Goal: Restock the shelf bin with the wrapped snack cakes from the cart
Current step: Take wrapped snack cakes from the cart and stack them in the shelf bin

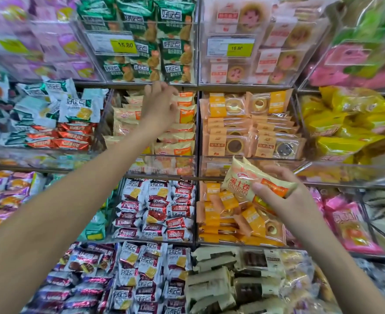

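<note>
My right hand (284,198) grips a cream-and-orange wrapped snack cake (252,182) in front of the shelves, below and to the right of the matching bin. That clear shelf bin (164,158) in the middle row holds several of the same cream-and-orange cakes (175,147). My left hand (159,105) reaches up over the stacked cakes in this bin, fingers loosely spread and holding nothing. The cart is out of view.
Clear bins of other snacks surround it: orange-labelled round cakes (250,123) to the right, yellow packs (345,123) far right, red and white packs (58,123) to the left, green packs (141,41) above, maroon packs (157,207) below.
</note>
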